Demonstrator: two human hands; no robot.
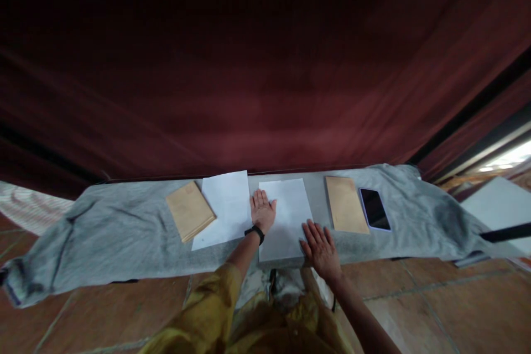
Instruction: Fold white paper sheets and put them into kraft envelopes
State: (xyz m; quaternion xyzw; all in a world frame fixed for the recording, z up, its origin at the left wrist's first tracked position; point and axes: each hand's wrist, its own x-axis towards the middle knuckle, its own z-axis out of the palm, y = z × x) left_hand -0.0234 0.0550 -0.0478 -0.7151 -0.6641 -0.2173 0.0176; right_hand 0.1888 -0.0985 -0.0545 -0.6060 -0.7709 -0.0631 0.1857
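My left hand [263, 210] lies flat with fingers spread on the left edge of a white paper sheet [287, 215] in the middle of the grey cloth. My right hand [320, 248] rests open, palm down, at the sheet's lower right corner. A black band is on my left wrist. A second white sheet [225, 207] lies just to the left, partly under a brown envelope [189, 210]. Another brown envelope [345, 204] lies to the right of the middle sheet.
A dark phone [374, 208] lies face up right of the right envelope. The grey cloth [103, 232] covers a narrow table and hangs off both ends. A dark red curtain [265, 66] hangs close behind. Tiled floor [435, 298] lies below.
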